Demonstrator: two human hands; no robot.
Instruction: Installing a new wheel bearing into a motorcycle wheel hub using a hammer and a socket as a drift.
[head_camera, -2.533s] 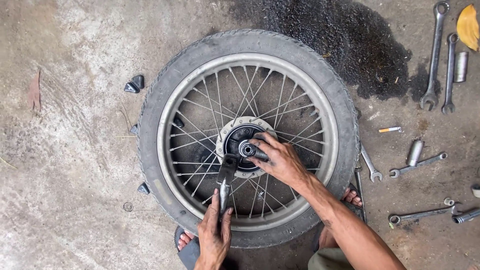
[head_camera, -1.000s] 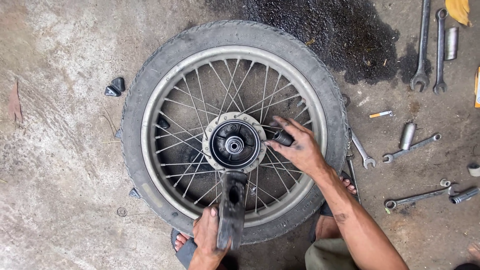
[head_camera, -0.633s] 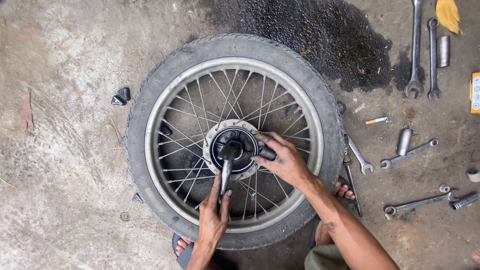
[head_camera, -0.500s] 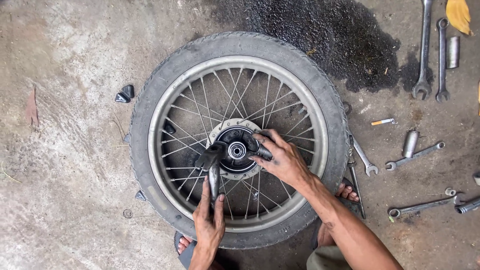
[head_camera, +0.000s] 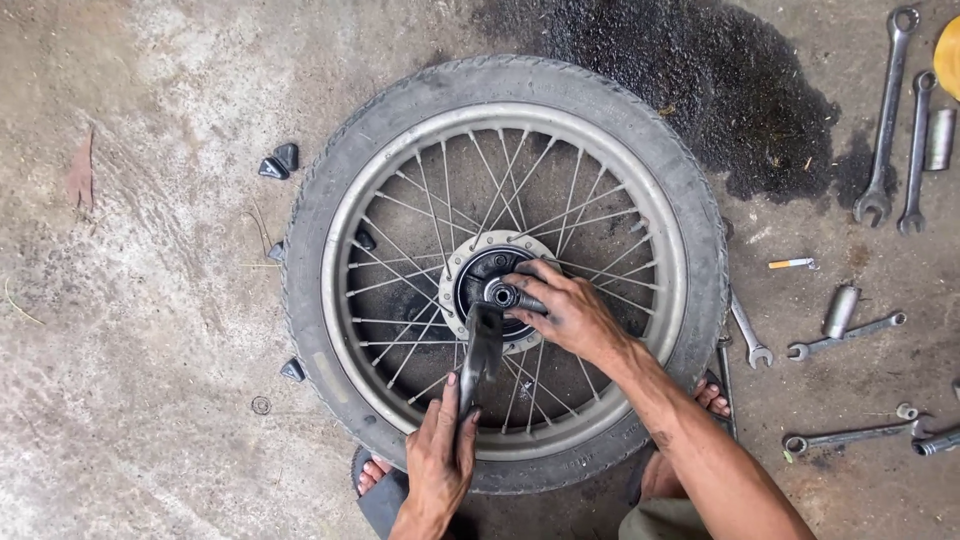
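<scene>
Left hand (head_camera: 437, 462) is closed around the lower end of a dark hammer-like tool (head_camera: 480, 355), fingers wrapped on the handle. The tool's long axis runs nearly straight up from the person toward the hub (head_camera: 497, 292), leaning slightly right; its top end sits just below the hub centre, touching or almost touching, cannot tell which. Right hand (head_camera: 562, 310) lies over the hub's right side, fingertips (head_camera: 522, 286) pinching a small dark pin-like piece at the axle hole; grip looks pressed shut on it. Right hand is nearer the hub, left hand is back at the rim (head_camera: 560, 442).

The wheel (head_camera: 330, 200) lies flat on the concrete floor (head_camera: 140, 330), spokes fanning out around both hands. Sandalled feet press against the tyre's near edge. Small dark wedges (head_camera: 279, 161) sit at the tyre's left side. Spanners (head_camera: 885, 120) and sockets are scattered right, well apart; one spanner (head_camera: 748, 332) is just beside the tyre. Open floor left and above; a dark oil stain (head_camera: 740, 90) at upper right.
</scene>
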